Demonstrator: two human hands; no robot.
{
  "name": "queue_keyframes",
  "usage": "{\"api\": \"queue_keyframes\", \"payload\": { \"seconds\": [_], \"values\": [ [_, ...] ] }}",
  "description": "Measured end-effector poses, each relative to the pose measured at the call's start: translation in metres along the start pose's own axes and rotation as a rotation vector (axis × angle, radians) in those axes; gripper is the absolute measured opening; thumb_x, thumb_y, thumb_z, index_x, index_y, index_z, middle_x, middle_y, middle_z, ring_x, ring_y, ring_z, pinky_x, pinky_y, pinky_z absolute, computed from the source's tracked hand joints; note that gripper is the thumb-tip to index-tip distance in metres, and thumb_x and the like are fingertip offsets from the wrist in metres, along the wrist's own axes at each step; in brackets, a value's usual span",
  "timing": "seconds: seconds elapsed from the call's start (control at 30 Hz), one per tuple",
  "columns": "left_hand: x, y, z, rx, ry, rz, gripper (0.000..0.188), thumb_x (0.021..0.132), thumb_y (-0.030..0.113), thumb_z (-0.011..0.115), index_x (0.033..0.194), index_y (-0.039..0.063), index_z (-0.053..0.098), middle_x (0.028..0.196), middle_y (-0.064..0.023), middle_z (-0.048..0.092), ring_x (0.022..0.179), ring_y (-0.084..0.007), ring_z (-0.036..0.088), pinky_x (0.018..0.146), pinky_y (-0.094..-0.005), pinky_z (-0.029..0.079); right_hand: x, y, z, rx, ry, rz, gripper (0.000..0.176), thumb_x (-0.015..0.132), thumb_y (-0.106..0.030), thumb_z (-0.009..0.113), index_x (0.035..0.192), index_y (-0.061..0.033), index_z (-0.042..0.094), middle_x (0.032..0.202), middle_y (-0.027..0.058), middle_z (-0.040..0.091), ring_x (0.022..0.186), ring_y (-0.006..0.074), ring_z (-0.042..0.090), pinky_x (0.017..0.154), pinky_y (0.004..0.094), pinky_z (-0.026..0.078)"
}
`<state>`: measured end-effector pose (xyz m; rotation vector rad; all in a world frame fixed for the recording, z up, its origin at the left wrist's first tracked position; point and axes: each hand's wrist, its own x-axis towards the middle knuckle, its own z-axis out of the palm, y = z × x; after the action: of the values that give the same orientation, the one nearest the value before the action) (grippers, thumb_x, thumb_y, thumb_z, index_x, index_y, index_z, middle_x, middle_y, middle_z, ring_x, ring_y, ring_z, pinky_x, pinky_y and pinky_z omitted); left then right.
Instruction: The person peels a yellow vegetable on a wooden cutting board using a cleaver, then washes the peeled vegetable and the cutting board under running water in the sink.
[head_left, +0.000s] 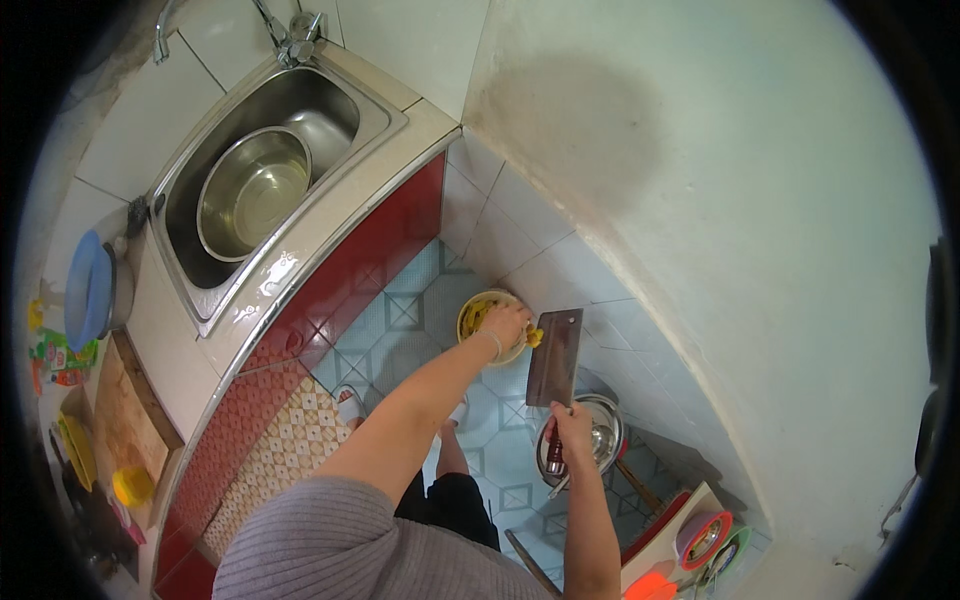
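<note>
My right hand is closed around the dark red handle of a cleaver, its broad blade pointing away from me. My left hand reaches over a round bin on the floor by the tiled wall. Yellow scraps lie inside the bin, and a yellow piece shows beside my left fingers, near the blade. Whether those fingers grip it cannot be made out.
A metal basin with liquid stands in the steel sink. On the counter are a wooden cutting board, a yellow item and a blue basin. Metal pots stand right, near a shelf holding bowls.
</note>
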<state>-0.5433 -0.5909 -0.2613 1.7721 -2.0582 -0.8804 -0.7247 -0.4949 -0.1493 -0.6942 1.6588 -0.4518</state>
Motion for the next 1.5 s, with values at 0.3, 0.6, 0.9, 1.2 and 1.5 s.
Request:
{"api": "queue_keyframes", "payload": {
  "seconds": [0.3, 0.6, 0.9, 1.2, 1.5],
  "values": [
    [0.006, 0.011, 0.025, -0.085, 0.255, 0.156, 0.014, 0.075, 0.016, 0.062, 0.089, 0.015, 0.061, 0.091, -0.0002, 0.059, 0.098, -0.0222, 0.049, 0.086, -0.04, 0.034, 0.014, 0.0, 0.0, 0.089, 0.027, 0.02, 0.016, 0.084, -0.012, 0.055, 0.075, 0.0002, 0.051, 0.053, 0.0061, 0.05, 0.04, 0.0153, 0.048, 0.037, 0.0285, 0.038],
    [0.004, 0.01, 0.029, -0.16, 0.36, 0.194, 0.013, 0.074, 0.019, 0.063, 0.086, 0.014, 0.063, 0.091, -0.0032, 0.061, 0.096, -0.0243, 0.051, 0.085, -0.0405, 0.035, 0.011, -0.001, -0.007, 0.027, 0.094, -0.034, 0.019, 0.084, -0.013, 0.055, 0.071, -0.0001, 0.051, 0.052, 0.006, 0.049, 0.038, 0.0152, 0.047, 0.036, 0.0286, 0.037],
    [-0.066, 0.013, -0.051, -0.452, 0.28, 0.008, 0.021, 0.077, 0.013, 0.06, 0.097, 0.008, 0.059, 0.103, -0.0101, 0.056, 0.102, -0.0305, 0.051, 0.085, -0.0378, 0.042, -0.016, 0.0, -0.025, 0.156, 0.014, -0.057, 0.016, 0.084, -0.015, 0.054, 0.072, -0.0067, 0.048, 0.053, 0.0037, 0.048, 0.039, 0.0142, 0.046, 0.033, 0.0279, 0.036],
    [-0.447, -0.074, -0.296, 0.243, 1.134, -0.609, 0.051, 0.067, 0.012, 0.072, 0.113, 0.005, 0.05, 0.111, -0.0156, 0.052, 0.105, -0.0344, 0.049, 0.091, -0.0402, 0.041, -0.132, -0.049, 0.01, 0.098, -0.258, 0.144, 0.03, 0.088, -0.022, 0.048, 0.061, -0.0148, 0.037, 0.051, 0.0, 0.036, 0.043, 0.0132, 0.037, 0.04, 0.0273, 0.034],
    [-0.767, -0.172, -0.344, 0.395, 0.792, -1.252, 0.095, 0.052, 0.026, 0.083, 0.132, 0.015, 0.033, 0.129, -0.0133, 0.038, 0.122, -0.0314, 0.036, 0.099, -0.0427, 0.033, -0.169, -0.104, 0.163, 0.03, -0.303, 0.115, 0.029, 0.088, -0.022, 0.051, 0.062, -0.0142, 0.04, 0.051, -0.0005, 0.036, 0.042, 0.0122, 0.035, 0.039, 0.026, 0.032]
  ]
}}
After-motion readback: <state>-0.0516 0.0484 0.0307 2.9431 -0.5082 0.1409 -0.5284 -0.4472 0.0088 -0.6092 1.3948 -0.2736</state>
